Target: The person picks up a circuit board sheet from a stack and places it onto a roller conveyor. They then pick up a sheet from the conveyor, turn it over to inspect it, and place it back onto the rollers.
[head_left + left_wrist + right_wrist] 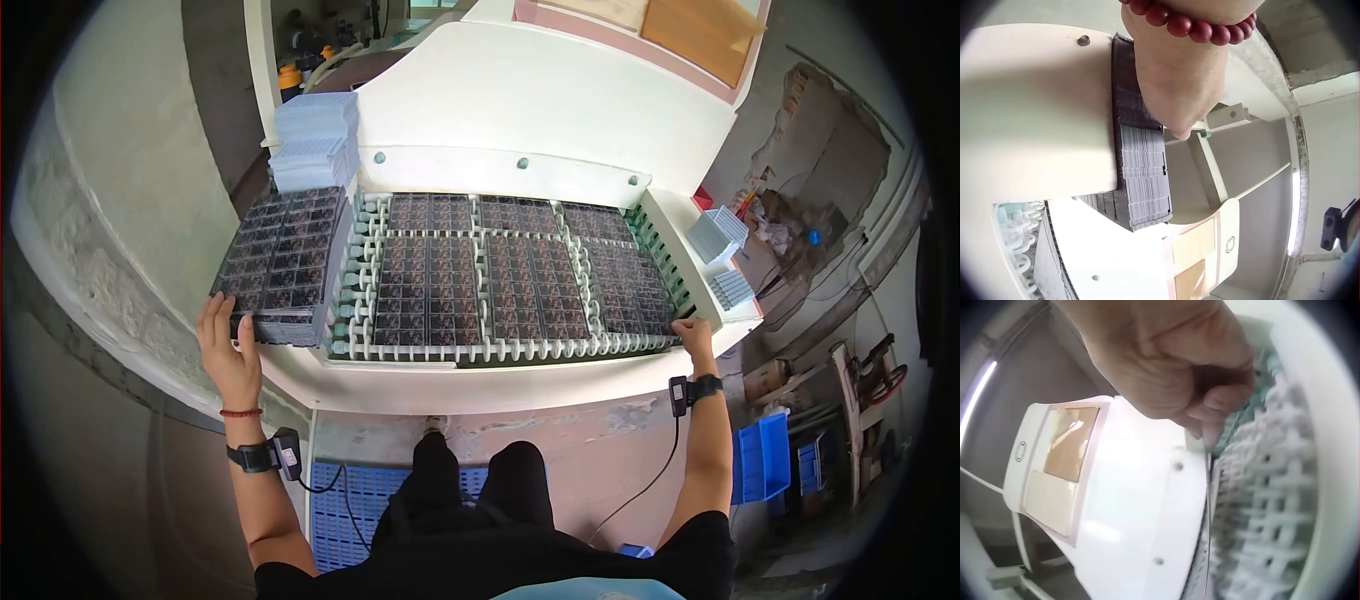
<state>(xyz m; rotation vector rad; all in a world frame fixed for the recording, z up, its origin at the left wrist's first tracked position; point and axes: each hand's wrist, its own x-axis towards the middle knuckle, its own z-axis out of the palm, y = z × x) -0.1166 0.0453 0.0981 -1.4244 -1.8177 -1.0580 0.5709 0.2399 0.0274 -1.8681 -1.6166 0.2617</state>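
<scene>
Dark circuit board panels lie flat in two rows on a bed of white rollers (480, 352). At the bed's right end, my right hand (697, 335) pinches the near right corner of a circuit board panel (630, 290). In the right wrist view, that panel's thin edge (1208, 512) runs from the curled fingertips, close over the rollers. My left hand (228, 345) touches the near left corner of a tall stack of similar panels (275, 260), fingers extended and thumb at its front. The left wrist view shows the layered side of the stack (1147, 175); the fingers are mostly hidden there.
Pale blue slotted racks (315, 140) stand behind the stack. Smaller racks (717, 235) sit on the machine's right ledge. A white machine cover (520, 95) rises behind the rollers. Blue bins (762, 460) stand at lower right, and a blue slatted mat (345, 500) lies underfoot.
</scene>
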